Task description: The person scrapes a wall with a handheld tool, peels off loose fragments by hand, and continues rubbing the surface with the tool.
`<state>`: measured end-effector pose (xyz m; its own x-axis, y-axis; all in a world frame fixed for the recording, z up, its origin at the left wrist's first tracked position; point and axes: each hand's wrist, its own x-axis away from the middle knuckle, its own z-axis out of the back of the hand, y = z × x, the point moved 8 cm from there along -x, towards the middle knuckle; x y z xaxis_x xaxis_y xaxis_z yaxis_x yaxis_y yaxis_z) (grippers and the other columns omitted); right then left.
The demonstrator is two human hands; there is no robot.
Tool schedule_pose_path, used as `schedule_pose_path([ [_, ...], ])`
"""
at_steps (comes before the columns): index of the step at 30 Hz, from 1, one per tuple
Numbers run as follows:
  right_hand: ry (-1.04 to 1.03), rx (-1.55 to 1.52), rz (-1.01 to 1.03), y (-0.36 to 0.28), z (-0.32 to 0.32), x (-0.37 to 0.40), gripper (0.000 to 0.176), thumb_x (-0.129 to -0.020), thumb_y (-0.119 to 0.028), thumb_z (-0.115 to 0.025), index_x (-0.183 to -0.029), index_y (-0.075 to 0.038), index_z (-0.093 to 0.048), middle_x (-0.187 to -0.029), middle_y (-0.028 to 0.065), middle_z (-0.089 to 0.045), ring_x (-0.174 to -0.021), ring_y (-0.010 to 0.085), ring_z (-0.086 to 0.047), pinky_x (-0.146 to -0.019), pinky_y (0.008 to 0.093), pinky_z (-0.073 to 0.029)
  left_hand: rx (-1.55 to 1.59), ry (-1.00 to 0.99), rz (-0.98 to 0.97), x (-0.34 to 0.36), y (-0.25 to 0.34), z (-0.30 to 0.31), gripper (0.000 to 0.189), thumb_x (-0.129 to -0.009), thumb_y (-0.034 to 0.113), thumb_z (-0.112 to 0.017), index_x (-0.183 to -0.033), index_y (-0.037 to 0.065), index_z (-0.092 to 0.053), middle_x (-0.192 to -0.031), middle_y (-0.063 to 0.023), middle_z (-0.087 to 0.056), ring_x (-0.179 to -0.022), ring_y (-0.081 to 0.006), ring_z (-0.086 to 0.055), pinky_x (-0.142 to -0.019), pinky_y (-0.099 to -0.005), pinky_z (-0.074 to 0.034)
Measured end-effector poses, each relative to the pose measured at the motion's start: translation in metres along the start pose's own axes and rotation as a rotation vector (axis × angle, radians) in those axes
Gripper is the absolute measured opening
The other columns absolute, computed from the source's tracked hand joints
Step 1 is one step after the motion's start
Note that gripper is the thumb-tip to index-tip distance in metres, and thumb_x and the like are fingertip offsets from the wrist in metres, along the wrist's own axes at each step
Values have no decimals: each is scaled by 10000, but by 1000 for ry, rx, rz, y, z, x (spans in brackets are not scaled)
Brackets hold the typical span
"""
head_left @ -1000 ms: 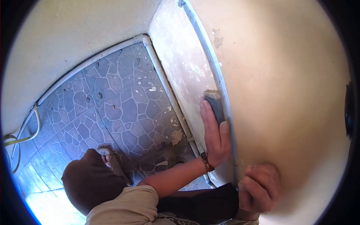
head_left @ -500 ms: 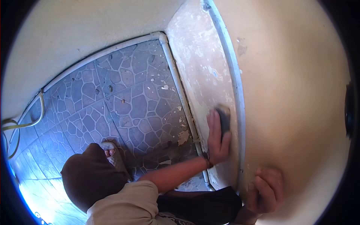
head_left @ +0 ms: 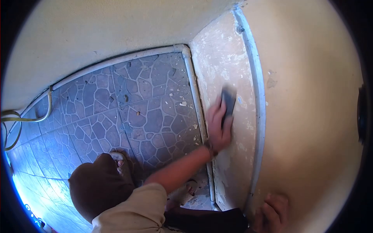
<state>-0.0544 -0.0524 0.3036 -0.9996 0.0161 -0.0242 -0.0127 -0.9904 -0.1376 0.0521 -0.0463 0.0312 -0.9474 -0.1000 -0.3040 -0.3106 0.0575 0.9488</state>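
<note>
My left hand [head_left: 219, 126] is wrapped round a dark grey sanding block [head_left: 228, 103] and presses it to the low wall panel [head_left: 243, 124]. The block is smeared by motion, so its exact make is hard to tell. Patchy, worn paint with pale flakes covers the panel around it. At the lower right, my right hand [head_left: 272, 213] rests on the smooth beige wall [head_left: 311, 116], its fingers curled and nothing visible in them. A bluish-grey ledge [head_left: 258, 93] runs between panel and wall.
A pale pipe [head_left: 194, 83] follows the panel's foot and turns along the back wall. Paint chips [head_left: 183, 104] lie on the stone-patterned tile floor [head_left: 151, 116]. A looped hose [head_left: 48, 108] hangs at far left. My brown-covered knee [head_left: 97, 186] and a sandalled foot [head_left: 119, 159] are below.
My left hand has slid the block up the panel toward the far corner and closer to the pipe side. My right hand stays on the wall; the view has shifted slightly.
</note>
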Motion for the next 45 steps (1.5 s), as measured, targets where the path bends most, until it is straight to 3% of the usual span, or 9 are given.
schedule_pose_path([
  [4,99,-163,18,12,-2,13,146,-782,-59,-676,-905,21,-672,-901,211,-676,-844,333,-673,-761,457,-547,217,126,-98,-171,4,-22,406,-937,115,-499,-1295,-78,-505,-1228,-245,-534,-1125,-362,-479,-1020,-421,-337],
  [9,366,-225,1,16,0,23,139,-778,-70,-675,-883,20,-666,-856,207,-670,-755,322,-660,-680,451,-544,-56,49,-10,-27,-40,0,399,-921,92,-526,-1266,-107,-504,-1247,-271,-523,-1107,-361,-499,-1009,-439,-354],
  [12,73,-140,132,14,-4,11,144,-770,-93,-681,-854,23,-670,-802,205,-664,-708,317,-655,-639,442,-538,-115,73,80,-20,-43,0,380,-915,79,-532,-1248,-103,-513,-1239,-266,-518,-1114,-358,-498,-1002,-436,-359],
  [16,257,-192,144,17,-6,19,158,-766,-118,-686,-833,24,-672,-768,203,-657,-693,319,-655,-619,431,-541,51,66,108,-128,12,-10,334,-884,88,-595,-1184,-57,-571,-1070,-199,-580,-972,-298,-528,-873,-376,-415],
  [22,265,-200,162,16,-2,15,160,-760,-110,-685,-834,30,-671,-761,198,-658,-705,319,-657,-615,425,-543,37,107,47,-50,64,1,378,-896,55,-572,-1224,-126,-528,-1025,-190,-577,-886,-281,-501,-811,-361,-435],
  [26,232,-214,128,18,-8,23,194,-762,-110,-685,-885,39,-664,-773,201,-656,-710,319,-656,-609,433,-537,-17,204,154,-160,22,-15,341,-931,119,-558,-1207,-80,-551,-899,-179,-515,-815,-272,-458,-723,-366,-399],
  [36,254,-285,150,17,-4,16,210,-756,-89,-643,-923,38,-656,-798,213,-645,-723,336,-645,-607,449,-532,-68,182,155,-156,31,-13,307,-909,47,-574,-1163,-125,-563,-917,-211,-533,-781,-296,-510,-683,-378,-427],
  [40,352,-310,176,17,1,14,211,-749,-91,-642,-912,41,-654,-782,215,-644,-689,327,-645,-586,445,-538,44,144,202,-75,56,-7,344,-891,78,-607,-1182,-104,-581,-990,-206,-593,-958,-294,-537,-878,-368,-431],
  [45,400,-233,206,15,-8,19,174,-740,-72,-640,-874,39,-650,-751,210,-652,-641,309,-648,-563,422,-539,15,199,179,-154,22,-16,316,-934,129,-557,-1163,-87,-578,-893,-177,-487,-823,-275,-476,-740,-356,-409],
])
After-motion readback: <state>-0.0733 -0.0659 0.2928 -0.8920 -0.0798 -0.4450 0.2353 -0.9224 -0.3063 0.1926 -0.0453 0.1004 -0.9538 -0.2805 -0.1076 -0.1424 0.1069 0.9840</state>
